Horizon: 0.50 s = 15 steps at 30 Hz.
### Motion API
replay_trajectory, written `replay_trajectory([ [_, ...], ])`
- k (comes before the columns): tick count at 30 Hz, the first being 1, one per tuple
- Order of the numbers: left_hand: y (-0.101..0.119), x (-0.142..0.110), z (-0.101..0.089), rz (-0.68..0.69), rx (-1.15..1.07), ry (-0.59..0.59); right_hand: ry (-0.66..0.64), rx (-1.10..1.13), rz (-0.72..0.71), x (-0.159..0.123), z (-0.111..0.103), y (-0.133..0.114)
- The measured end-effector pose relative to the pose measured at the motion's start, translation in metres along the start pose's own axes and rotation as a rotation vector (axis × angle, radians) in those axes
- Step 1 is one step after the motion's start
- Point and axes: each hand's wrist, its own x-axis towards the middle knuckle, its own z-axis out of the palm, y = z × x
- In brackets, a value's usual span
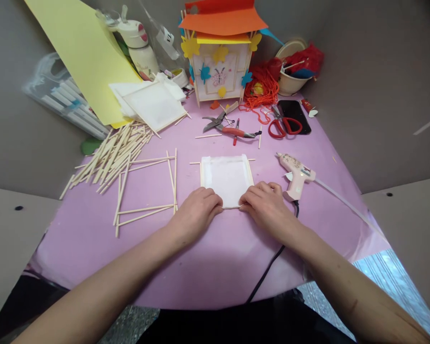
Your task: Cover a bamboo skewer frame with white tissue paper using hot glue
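A small square frame of thin wooden sticks, covered with white sheet (225,181), lies flat in front of me, its sticks poking out at the far corners. My left hand (198,210) grips the near left corner with fingers curled over the edge. On the near right corner, my right hand (267,205) pinches the same edge between thumb and fingers. The sheet's near edge is folded over between the hands; the corners under my fingers are hidden. A pale pink glue gun (296,176) rests just beyond my right hand, with a glue stick in its back.
Bare stick frames (146,209) and a stick pile (111,155) lie left. Pruning shears (232,130), red-handled scissors (284,126) and a black phone (295,116) lie farther back. A decorated paper lantern (220,62) stands behind. The glue gun's cord (268,267) runs toward me.
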Motion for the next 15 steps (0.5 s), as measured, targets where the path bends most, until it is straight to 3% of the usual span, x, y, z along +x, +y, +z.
replay_trajectory([
  [8,-0.002,-0.015,0.007,0.059,0.114,0.122,0.081,0.014,-0.036,-0.013,0.004,0.005],
  [15,-0.01,-0.019,0.011,0.167,0.235,0.125,0.084,-0.032,-0.065,-0.011,0.006,0.011],
])
